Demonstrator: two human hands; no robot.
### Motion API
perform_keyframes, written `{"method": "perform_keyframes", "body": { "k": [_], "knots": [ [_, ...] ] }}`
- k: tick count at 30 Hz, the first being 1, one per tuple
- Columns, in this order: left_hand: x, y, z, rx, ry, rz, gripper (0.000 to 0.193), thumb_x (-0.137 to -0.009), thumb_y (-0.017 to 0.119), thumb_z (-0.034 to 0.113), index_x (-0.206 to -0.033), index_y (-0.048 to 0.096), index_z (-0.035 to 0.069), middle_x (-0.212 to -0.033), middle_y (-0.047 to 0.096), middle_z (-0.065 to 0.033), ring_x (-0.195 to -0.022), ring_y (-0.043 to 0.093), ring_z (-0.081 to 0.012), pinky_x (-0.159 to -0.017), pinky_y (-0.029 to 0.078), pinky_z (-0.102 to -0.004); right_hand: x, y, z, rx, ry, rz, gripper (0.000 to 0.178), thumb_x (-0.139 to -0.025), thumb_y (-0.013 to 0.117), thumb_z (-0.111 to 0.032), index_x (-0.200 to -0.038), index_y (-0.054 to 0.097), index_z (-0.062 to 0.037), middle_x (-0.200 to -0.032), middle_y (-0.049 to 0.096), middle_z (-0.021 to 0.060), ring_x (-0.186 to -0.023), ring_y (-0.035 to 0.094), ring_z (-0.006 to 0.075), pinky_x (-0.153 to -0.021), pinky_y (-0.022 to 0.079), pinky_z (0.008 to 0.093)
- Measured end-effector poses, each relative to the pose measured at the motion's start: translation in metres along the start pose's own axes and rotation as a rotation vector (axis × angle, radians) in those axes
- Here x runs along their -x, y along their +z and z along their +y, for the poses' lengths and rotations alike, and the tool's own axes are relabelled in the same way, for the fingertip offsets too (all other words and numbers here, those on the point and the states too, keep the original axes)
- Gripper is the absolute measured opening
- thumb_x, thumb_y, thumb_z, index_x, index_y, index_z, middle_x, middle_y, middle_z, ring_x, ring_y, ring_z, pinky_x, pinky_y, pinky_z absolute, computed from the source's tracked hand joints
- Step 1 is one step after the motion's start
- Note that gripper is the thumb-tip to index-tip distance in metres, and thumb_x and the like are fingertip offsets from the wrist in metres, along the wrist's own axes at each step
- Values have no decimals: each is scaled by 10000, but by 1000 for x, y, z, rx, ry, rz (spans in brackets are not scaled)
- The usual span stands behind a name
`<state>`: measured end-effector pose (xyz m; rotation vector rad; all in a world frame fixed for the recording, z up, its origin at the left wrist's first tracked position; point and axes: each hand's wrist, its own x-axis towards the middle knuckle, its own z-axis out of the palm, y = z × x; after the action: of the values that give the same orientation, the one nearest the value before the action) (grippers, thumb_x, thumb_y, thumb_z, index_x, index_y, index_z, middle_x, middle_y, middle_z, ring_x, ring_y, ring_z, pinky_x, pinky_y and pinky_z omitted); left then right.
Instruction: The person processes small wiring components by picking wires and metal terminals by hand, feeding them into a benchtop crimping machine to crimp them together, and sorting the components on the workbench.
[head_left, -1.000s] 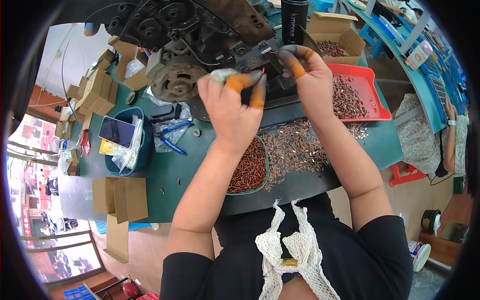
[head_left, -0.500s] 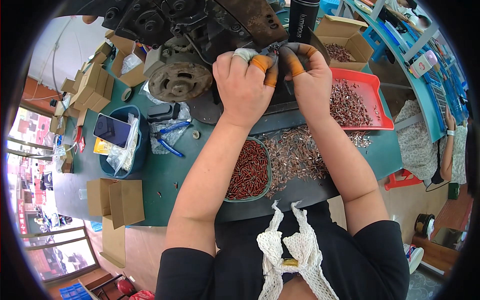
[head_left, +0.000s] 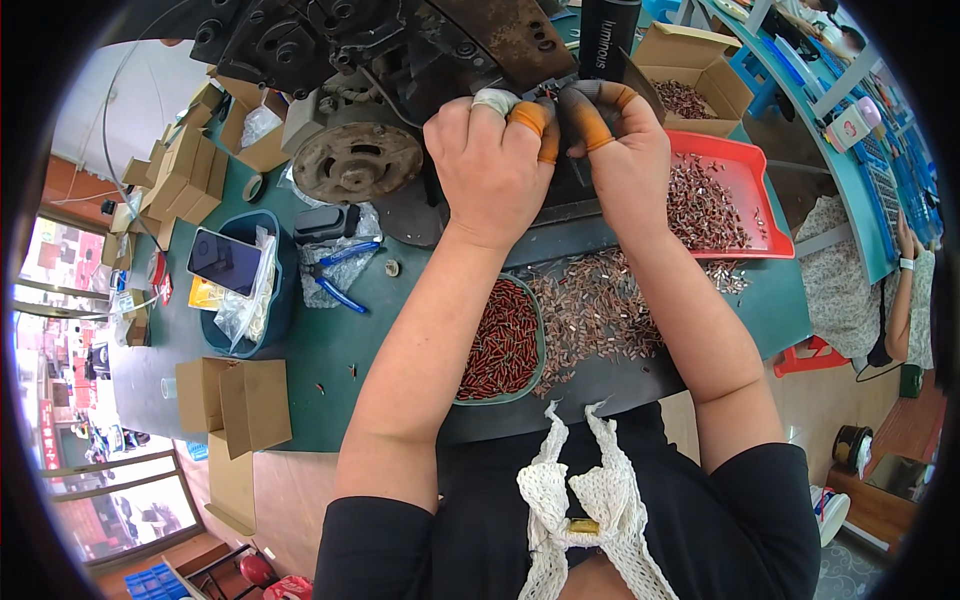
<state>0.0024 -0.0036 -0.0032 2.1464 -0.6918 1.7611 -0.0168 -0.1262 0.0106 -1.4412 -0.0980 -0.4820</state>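
My left hand (head_left: 495, 170) and my right hand (head_left: 625, 150) meet fingertip to fingertip at the front of a black machine (head_left: 400, 50). Both wear orange finger cots, and the left also has a white wrap on one finger. The tips pinch together on a small part that is too small to make out. Below my wrists, a teal dish (head_left: 540, 335) holds several red-brown small cylinders. Beside it a loose pile of small metal pieces (head_left: 600, 310) lies on the green bench (head_left: 330, 350).
A red tray (head_left: 765, 160) of metal pieces sits right of my right hand, with a cardboard box (head_left: 700, 50) behind it. A rusty wheel (head_left: 358, 160), blue-handled pliers (head_left: 335, 285), a blue basket (head_left: 275, 300) holding a phone (head_left: 225, 262) and folded cartons (head_left: 235, 400) lie left. Another person's arm (head_left: 905, 260) shows far right.
Both hands have moved away from me, up from above the dish and pile to the machine's front, fingertips staying together. The view has tilted slightly with them.
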Motion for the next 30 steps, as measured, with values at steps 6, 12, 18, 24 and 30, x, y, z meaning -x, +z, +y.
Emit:
{"method": "perform_keyframes", "body": {
  "k": [6,12,18,24,30],
  "knots": [
    [-1,0,2,-10,2,-9,197,-638,735,148,-765,597,87,-882,550,-58,-849,499,-266,-720,373,-397,0,-1,1,1,-10,1,177,-833,693,-105,-964,619,-11,-862,642,24,-679,580,62,-575,488,212],
    [0,1,3,-21,9,9,199,-634,735,151,-755,591,87,-871,550,-58,-850,500,-265,-720,374,-395,1,-3,1,22,-13,-13,224,-861,678,-151,-1033,621,-21,-869,642,-2,-637,540,33,-575,424,170],
    [-1,1,1,-13,10,4,226,-596,773,148,-779,642,122,-858,554,-39,-864,499,-259,-725,378,-385,0,-6,3,16,-19,-31,221,-862,675,-148,-1045,628,-34,-870,646,-7,-696,562,42,-569,445,179],
    [3,0,-5,20,-2,25,211,-607,728,131,-743,577,77,-875,550,-67,-856,500,-273,-711,373,-413,0,-2,5,398,-275,-10,201,-851,678,-117,-1010,647,2,-1010,606,26,-831,583,77,-688,478,201],
    [-1,-1,-1,66,5,-19,230,-582,724,98,-765,586,75,-868,545,-77,-848,508,-289,-714,382,-421,1,7,7,192,-228,71,157,-818,687,-89,-930,655,17,-1025,564,107,-914,567,202,-766,466,283]
  ]
}}
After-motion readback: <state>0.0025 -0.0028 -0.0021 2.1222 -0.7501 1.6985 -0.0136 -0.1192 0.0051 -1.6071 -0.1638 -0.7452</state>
